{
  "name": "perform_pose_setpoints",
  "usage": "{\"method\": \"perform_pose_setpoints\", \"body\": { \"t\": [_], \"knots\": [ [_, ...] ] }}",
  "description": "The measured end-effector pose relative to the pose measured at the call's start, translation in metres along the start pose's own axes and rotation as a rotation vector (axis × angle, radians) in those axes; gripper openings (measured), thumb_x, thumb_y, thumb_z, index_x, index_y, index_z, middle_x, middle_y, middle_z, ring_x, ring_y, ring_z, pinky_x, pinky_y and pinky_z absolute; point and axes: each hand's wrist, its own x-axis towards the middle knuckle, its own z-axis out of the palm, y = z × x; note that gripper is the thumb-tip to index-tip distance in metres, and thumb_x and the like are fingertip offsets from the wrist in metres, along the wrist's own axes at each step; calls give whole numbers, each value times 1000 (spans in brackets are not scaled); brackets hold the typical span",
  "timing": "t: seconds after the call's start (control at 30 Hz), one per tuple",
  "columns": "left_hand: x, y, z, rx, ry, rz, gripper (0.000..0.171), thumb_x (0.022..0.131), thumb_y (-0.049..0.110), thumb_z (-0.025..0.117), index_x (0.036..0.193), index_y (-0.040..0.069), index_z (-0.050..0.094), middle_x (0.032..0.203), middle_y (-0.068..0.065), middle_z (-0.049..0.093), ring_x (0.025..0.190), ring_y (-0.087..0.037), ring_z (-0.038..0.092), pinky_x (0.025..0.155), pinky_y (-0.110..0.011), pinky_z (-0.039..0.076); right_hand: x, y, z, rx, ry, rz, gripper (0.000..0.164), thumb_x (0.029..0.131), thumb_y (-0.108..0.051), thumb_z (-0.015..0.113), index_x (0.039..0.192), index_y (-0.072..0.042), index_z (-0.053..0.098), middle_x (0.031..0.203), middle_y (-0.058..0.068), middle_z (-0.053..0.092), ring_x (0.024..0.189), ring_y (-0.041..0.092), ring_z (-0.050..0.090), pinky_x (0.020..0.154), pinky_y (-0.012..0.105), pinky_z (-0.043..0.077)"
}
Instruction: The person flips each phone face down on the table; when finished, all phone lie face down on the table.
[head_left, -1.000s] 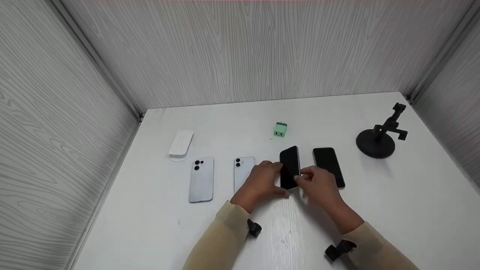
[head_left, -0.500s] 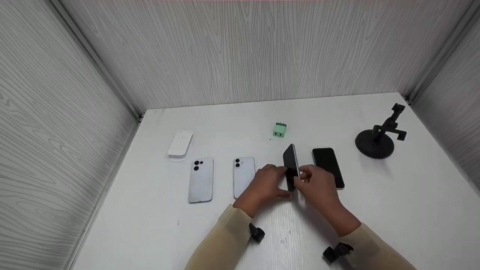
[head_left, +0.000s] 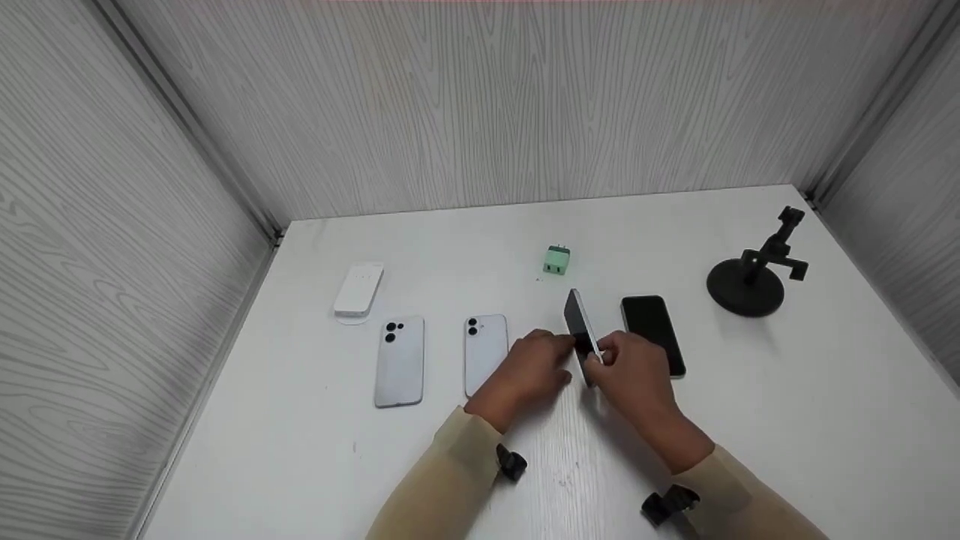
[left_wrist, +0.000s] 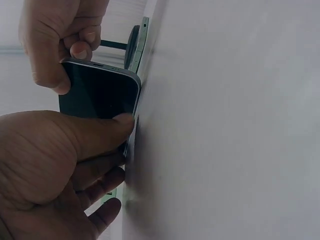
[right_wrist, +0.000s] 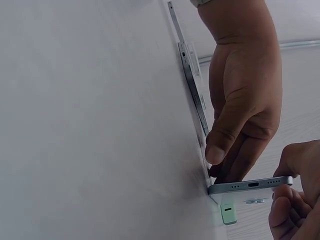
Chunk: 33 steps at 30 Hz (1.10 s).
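Observation:
A smartphone (head_left: 578, 319) with a black screen and silver frame stands steeply tilted on its long edge on the white table, screen to the left. My right hand (head_left: 637, 371) pinches its upper long edge between thumb and fingers. On the screen side, my left hand (head_left: 534, 367) has its fingers loosely extended by the phone's lower edge; in the right wrist view its thumb is clear of the frame. Whether its fingertips touch the screen I cannot tell. Under my left hand's side lies a pale phone (head_left: 484, 352) back up; right of my right hand lies a black-screened phone (head_left: 649, 322).
Another pale phone (head_left: 400, 364) lies back up farther left. Behind it is a white block-shaped device (head_left: 360, 289) on a round disc. A green plug adapter (head_left: 556, 259) sits at the back, and a black round-based stand (head_left: 746, 289) at right. Panels wall the table.
The held phone has turned from showing its screen to nearly edge-on, tipping up onto its long edge. My left thumb has drawn back from its lower end. My right hand keeps its pinch.

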Motion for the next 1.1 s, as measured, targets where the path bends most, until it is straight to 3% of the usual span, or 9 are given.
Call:
{"method": "perform_pose_setpoints", "body": {
  "t": [0.1, 0.23, 0.37, 0.5, 0.6, 0.73, 0.93, 1.1],
  "knots": [
    [7, 2, -4, 12, 22, -31, 40, 106, 15, 68, 145, 10, 70, 123, -10, 79, 123, -28, 68, 107, -41, 56, 0, 1, 0, 2, 13, 5, 12, 87, -15, 76, 94, -5, 78, 82, 3, 73, 79, 20, 67, 72, 34, 52],
    [19, 9, -16, -66, 89, -155, 45, 111, 23, 62, 153, 6, 63, 131, -13, 78, 130, -33, 68, 114, -45, 54, 1, 2, 0, -5, 18, 12, 14, 87, -16, 77, 95, -4, 79, 82, 4, 74, 78, 20, 67, 70, 34, 52],
    [34, 17, -31, -165, 168, -271, 54, 113, 33, 61, 158, 5, 57, 138, -10, 76, 136, -32, 67, 117, -45, 53, 2, 2, 0, -12, 17, 10, 15, 88, -17, 77, 95, -4, 79, 83, 5, 73, 79, 21, 67, 71, 35, 53],
    [48, 23, -38, -198, 223, -317, 57, 110, 38, 66, 157, 6, 59, 136, -11, 77, 132, -28, 71, 113, -42, 57, 2, 1, 1, -14, 23, 3, 14, 88, -15, 78, 96, -3, 79, 83, 5, 72, 78, 21, 66, 70, 36, 53],
    [57, 26, -38, -191, 255, -329, 53, 108, 42, 69, 147, 7, 69, 130, -10, 80, 122, -24, 75, 104, -40, 61, 1, 1, 2, -24, 20, 0, 15, 89, -15, 79, 97, -3, 79, 83, 5, 72, 77, 21, 65, 70, 36, 52],
    [64, 28, -34, -165, 262, -342, 38, 104, 43, 74, 117, 9, 83, 109, -7, 83, 99, -21, 76, 86, -37, 63, 0, 1, 4, -26, 4, -6, 15, 90, -15, 79, 98, -3, 78, 83, 5, 71, 78, 21, 64, 71, 37, 52],
    [68, 30, -33, -164, 260, -373, 28, 103, 37, 77, 105, 11, 85, 98, -4, 81, 84, -15, 68, 73, -31, 58, -1, -1, 4, -14, -8, -8, 13, 91, -14, 79, 97, -3, 77, 84, 6, 69, 78, 20, 62, 73, 37, 52],
    [70, 30, -35, -162, 249, -357, 28, 103, 36, 76, 87, 13, 81, 83, -1, 77, 73, -14, 62, 63, -28, 48, 0, -1, 4, -13, -4, -4, 14, 92, -15, 79, 97, -2, 77, 83, 5, 68, 76, 19, 61, 70, 36, 51]
  ]
}}
